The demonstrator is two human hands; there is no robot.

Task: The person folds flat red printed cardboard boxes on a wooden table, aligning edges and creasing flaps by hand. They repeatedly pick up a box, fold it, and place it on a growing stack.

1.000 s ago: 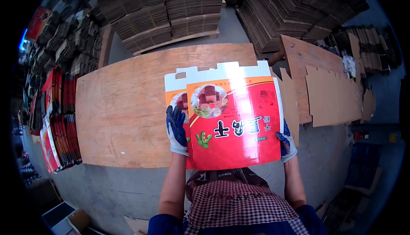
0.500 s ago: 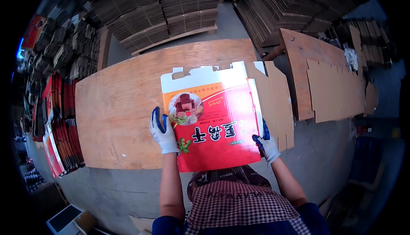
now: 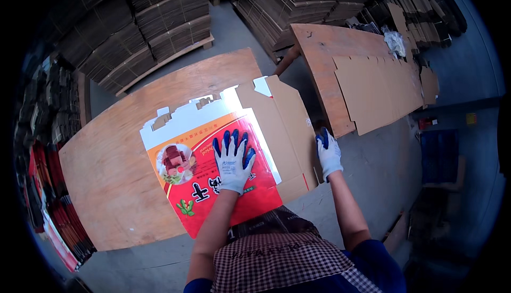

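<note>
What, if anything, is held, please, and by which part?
The left hand lies flat on the red sheet; whether the right hand grips the brown cardboard by its edge is unclear.

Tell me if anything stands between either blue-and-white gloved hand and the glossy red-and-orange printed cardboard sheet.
Nothing visible separates the left hand from the printed sheet: it rests on it. A flat brown cardboard panel lies between the right hand and the sheet.

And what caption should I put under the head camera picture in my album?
Gloved left hand spread on red cardboard, gloved right hand beside brown cardboard, at a wooden table.
</note>
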